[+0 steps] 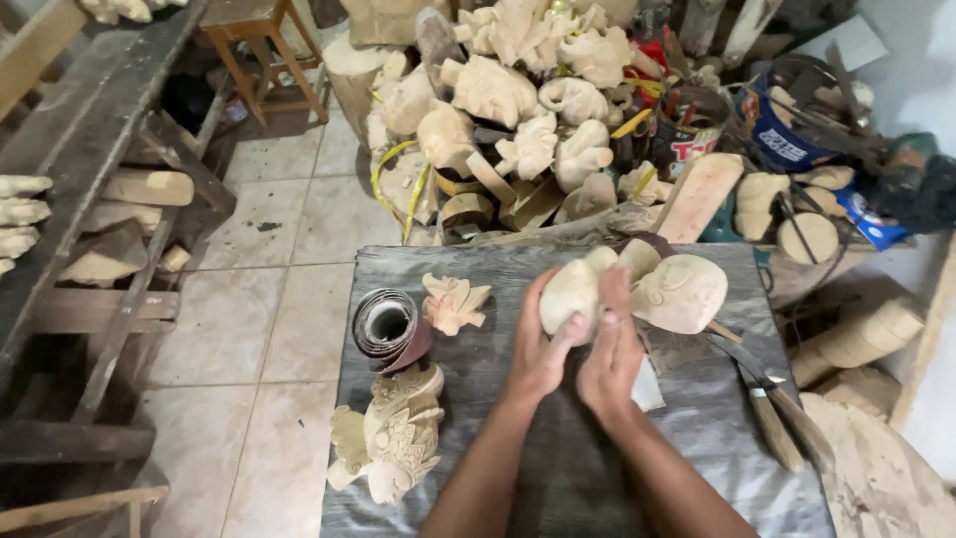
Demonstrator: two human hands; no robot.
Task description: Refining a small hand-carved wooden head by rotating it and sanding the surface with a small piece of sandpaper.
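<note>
Mid-frame, the left hand (539, 351) and right hand (609, 354) together clasp a pale wooden carving (570, 294) above the grey worktable (498, 468). The right hand perhaps presses sandpaper to it. A sandpaper roll (389, 328) lies left.

A grey, weathered wooden bench top (518, 458) carries the work. On it lie a roll of sandpaper (390, 329) at ten o'clock, a small leaf-shaped carving (454, 302) beside it, an ornate pale carving (390, 436) at eight o'clock, and wooden-handled knives (772, 403) at three o'clock.
</note>
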